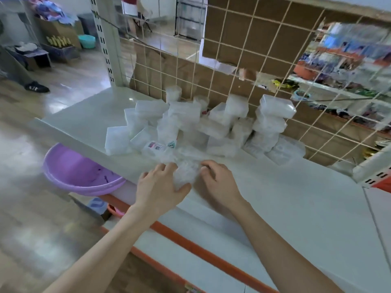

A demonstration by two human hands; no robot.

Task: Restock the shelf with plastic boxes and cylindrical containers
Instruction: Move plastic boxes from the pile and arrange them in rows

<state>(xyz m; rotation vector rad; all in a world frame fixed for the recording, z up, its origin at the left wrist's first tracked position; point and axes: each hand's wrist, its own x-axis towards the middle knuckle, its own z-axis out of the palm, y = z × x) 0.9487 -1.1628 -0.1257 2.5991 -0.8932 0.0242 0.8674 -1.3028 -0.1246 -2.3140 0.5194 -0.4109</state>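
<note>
Grip: left hand and right hand both curl round one small clear plastic box, which is blurred and rests on the smooth white shelf close to its front edge. Bare flat shelf surface lies open to the right, bounded at the back by a beige wire grid. Just behind the held box a loose pile of translucent rectangular boxes leans on that grid, with a cylindrical container at the rear; a glossy purple basin shows just below the shelf's left lip.
</note>
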